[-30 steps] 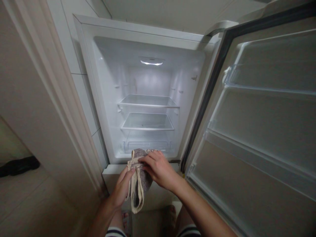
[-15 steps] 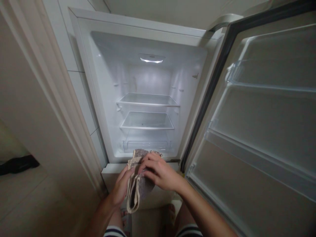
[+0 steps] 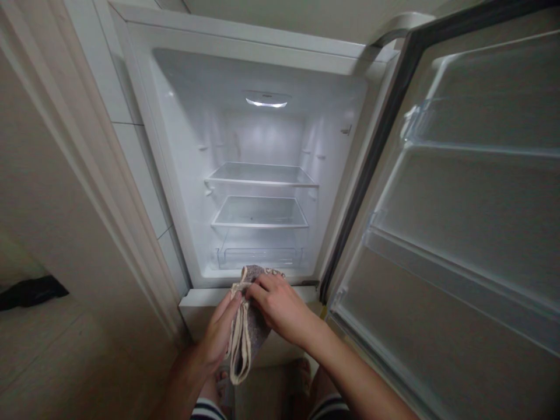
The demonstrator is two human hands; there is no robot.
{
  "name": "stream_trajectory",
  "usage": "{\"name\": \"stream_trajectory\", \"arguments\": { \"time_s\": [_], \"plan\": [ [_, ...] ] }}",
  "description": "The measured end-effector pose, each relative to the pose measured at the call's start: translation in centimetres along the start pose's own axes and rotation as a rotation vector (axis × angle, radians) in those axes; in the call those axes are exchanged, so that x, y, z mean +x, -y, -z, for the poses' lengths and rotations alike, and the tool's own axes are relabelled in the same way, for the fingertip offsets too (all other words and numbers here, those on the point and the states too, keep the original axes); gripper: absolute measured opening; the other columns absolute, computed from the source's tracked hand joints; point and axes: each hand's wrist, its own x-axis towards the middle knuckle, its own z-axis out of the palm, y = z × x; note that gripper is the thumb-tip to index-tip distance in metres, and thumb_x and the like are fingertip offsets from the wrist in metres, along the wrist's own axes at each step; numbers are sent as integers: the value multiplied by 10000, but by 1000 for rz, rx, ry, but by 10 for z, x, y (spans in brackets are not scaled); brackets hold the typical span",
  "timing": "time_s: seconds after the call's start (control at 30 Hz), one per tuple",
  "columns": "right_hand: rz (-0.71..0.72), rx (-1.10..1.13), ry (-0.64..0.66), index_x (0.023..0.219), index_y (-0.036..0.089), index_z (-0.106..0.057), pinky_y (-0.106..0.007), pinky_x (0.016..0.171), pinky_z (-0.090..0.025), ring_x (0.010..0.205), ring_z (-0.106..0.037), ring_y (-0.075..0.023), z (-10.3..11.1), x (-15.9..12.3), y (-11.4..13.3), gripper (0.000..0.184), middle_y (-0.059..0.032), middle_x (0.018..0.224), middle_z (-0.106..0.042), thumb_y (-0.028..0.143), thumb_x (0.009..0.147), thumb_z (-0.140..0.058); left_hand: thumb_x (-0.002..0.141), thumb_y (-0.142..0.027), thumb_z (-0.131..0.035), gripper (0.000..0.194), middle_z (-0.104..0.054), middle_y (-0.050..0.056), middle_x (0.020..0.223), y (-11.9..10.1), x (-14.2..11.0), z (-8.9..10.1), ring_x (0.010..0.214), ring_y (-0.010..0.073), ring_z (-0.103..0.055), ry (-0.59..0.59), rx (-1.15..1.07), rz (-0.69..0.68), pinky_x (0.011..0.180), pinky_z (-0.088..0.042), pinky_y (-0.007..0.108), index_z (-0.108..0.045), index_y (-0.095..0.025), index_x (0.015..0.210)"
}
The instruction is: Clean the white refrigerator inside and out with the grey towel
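A grey cloth with a cream edge (image 3: 247, 338) hangs folded between both hands, low in the middle of the view. My left hand (image 3: 219, 335) grips its left side, fingers closed on the fabric. My right hand (image 3: 277, 306) pinches the top of the cloth from the right. Both hands are in front of the lower edge of an open fridge (image 3: 192, 221). Inside the lit fridge are two glass shelves (image 3: 262, 175) and a clear drawer (image 3: 258, 254), all bare.
The fridge door (image 3: 459, 233) stands open on the right, its door racks bare. A pale wall and door frame (image 3: 79, 175) run along the left. A dark object (image 3: 30, 290) lies on the floor at far left. My feet show below.
The view has tilted slightly down and nearer to the fridge. My fingers have shifted on the cloth, regripping its top; the cloth stays between both hands.
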Motion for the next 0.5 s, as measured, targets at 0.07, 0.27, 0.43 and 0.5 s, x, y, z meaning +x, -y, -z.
{"name": "stream_trajectory", "arguments": {
  "time_s": [0.07, 0.27, 0.43, 0.5],
  "plan": [
    [-4, 81, 23, 1133, 191, -661, -330, 908, -407, 1015, -600, -201, 0, -1, -2, 116, -70, 1107, -683, 117, 1052, -621, 607, -620, -1018, 719, -828, 127, 1266, 0, 0, 0, 1345, 384, -706, -14, -9, 7, 1209, -523, 482, -823, -204, 1161],
    [-24, 501, -29, 1168, 221, -670, -324, 1018, -429, 1106, -641, -191, 9, -4, -9, 194, -26, 1128, -716, 88, 1029, -657, 620, -679, -988, 711, -838, 115, 1195, -2, 0, 5, 1268, 364, -735, 6, 85, -14, 1150, -553, 460, -831, -214, 1134],
    [-113, 556, -107, 1350, 239, -670, -366, 1077, -458, 1197, -617, -214, 1, -3, -8, 315, -72, 1263, -708, 115, 1074, -580, 654, -602, -988, 575, -842, 104, 1147, -16, -9, 0, 1298, 392, -707, 157, 274, -100, 1151, -555, 469, -856, -222, 1065],
    [-141, 527, -131, 1344, 235, -689, -371, 1082, -459, 1204, -604, -220, -4, -3, -5, 310, -83, 1270, -702, 124, 1088, -553, 660, -583, -987, 540, -845, 99, 1140, -18, -12, -2, 1325, 398, -694, 144, 242, -99, 1173, -544, 474, -860, -223, 1043]
  ]
}}
